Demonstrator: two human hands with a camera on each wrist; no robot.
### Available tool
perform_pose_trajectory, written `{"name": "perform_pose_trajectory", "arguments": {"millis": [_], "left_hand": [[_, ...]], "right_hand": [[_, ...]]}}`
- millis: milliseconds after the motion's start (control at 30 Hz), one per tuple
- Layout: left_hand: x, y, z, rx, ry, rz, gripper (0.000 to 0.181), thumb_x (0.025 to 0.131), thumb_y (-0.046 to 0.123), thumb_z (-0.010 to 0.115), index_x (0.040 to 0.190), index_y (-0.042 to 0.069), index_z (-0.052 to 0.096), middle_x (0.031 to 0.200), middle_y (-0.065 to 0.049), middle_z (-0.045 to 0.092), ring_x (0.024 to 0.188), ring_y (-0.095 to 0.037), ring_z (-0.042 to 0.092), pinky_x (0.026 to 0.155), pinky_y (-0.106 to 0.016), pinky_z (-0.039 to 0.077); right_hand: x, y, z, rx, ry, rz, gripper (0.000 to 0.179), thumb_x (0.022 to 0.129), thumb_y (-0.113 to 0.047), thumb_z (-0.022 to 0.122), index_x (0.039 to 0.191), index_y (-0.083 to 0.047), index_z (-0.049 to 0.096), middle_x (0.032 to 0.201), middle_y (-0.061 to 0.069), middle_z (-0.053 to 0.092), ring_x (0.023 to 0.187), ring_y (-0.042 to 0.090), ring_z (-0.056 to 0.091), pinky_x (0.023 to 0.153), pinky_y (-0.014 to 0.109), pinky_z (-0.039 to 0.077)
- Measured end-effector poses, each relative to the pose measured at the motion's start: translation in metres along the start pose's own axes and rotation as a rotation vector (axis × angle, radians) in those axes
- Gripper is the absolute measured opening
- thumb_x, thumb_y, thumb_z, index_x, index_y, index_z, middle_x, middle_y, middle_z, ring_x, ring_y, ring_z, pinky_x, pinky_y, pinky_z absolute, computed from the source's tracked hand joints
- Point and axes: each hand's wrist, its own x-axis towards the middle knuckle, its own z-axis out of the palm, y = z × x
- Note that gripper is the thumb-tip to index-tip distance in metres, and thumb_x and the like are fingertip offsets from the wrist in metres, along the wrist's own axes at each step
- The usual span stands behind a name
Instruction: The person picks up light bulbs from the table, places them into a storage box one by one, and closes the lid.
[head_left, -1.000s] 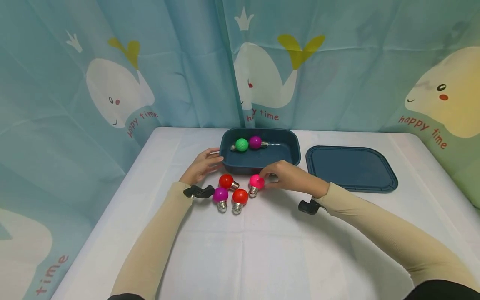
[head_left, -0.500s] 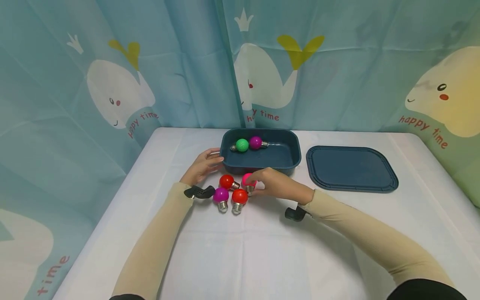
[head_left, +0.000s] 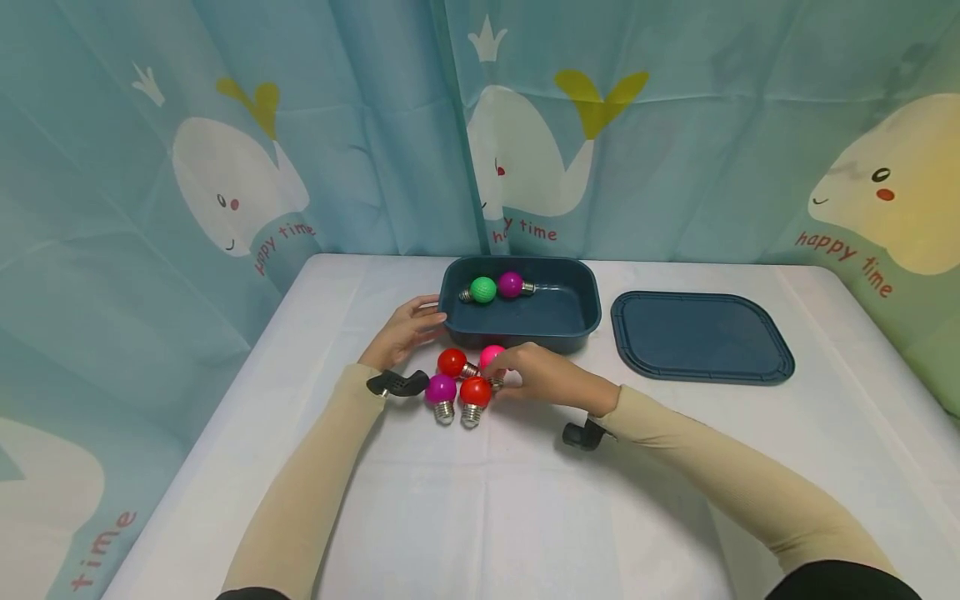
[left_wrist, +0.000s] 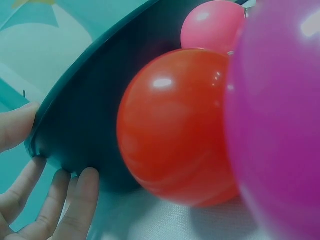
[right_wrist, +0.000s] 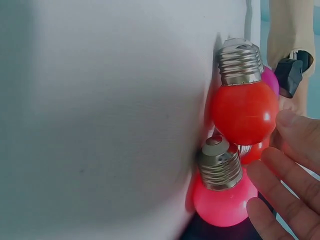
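Observation:
My left hand (head_left: pixel 408 332) touches the left end of a dark blue tub (head_left: pixel 517 340), its fingertips (left_wrist: pixel 89 180) against the outer wall. Inside the tub lie a green bulb (head_left: pixel 483 289) and a purple bulb (head_left: pixel 511 285). In front of it my right hand (head_left: pixel 547 372) reaches in among the loose bulbs, fingers spread and fairly straight in the right wrist view. Its thumb is right at the nearer red bulb (right_wrist: pixel 245 112), and its fingers are beside the pink bulb (right_wrist: pixel 225 202). Another red bulb (head_left: pixel 452 362) and a purple bulb (head_left: pixel 441 389) lie close by on the left.
A flat dark blue lid (head_left: pixel 703 337) lies right of the tub on the white-covered table (head_left: pixel 480 508). Behind the table hangs a blue curtain (head_left: pixel 390 167) printed with whales. A black wrist camera (head_left: pixel 397 383) on the left sleeve overlaps the bulbs' left side.
My right hand has moved left and slightly toward the person, and the pink bulb has shifted left against the red bulbs. My left hand stays at the tub.

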Motion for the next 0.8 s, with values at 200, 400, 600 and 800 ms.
{"name": "perform_pose_trajectory", "arguments": {"millis": [200,400,600,800], "left_hand": [[0.000,0.000,0.000,-0.005,0.000,0.000,0.058,0.092,0.006,0.055,0.144,0.005,0.030,0.147,-0.018,0.037,0.132,-0.034,0.041,0.112,-0.044,0.034],[0.000,0.000,0.001,0.005,0.003,0.001,0.058,0.092,0.008,0.055,0.144,0.005,0.030,0.147,-0.018,0.037,0.132,-0.034,0.041,0.112,-0.045,0.033],[-0.001,0.000,0.001,0.011,0.003,-0.004,0.058,0.093,0.008,0.055,0.144,0.005,0.029,0.148,-0.018,0.036,0.133,-0.034,0.040,0.112,-0.045,0.033],[0.000,0.001,0.001,0.016,0.006,0.001,0.058,0.093,0.008,0.055,0.145,0.006,0.029,0.148,-0.018,0.037,0.133,-0.034,0.041,0.112,-0.045,0.033]], "right_hand": [[0.008,-0.001,0.003,-0.029,-0.016,-0.006,0.033,0.076,-0.014,0.078,0.107,-0.008,0.070,0.098,0.002,0.072,0.088,0.016,0.066,0.084,0.028,0.056],[0.012,0.000,0.008,-0.024,-0.037,-0.028,0.039,0.076,-0.015,0.078,0.112,-0.006,0.067,0.105,0.004,0.071,0.092,0.013,0.065,0.085,0.024,0.055],[0.013,0.001,0.013,0.024,-0.040,-0.027,0.045,0.074,-0.014,0.079,0.116,-0.006,0.065,0.108,0.005,0.068,0.094,0.014,0.061,0.084,0.023,0.055],[0.013,0.001,0.017,-0.046,-0.035,-0.061,0.042,0.074,-0.014,0.079,0.114,-0.006,0.065,0.107,0.004,0.069,0.093,0.014,0.062,0.084,0.023,0.055]]}}
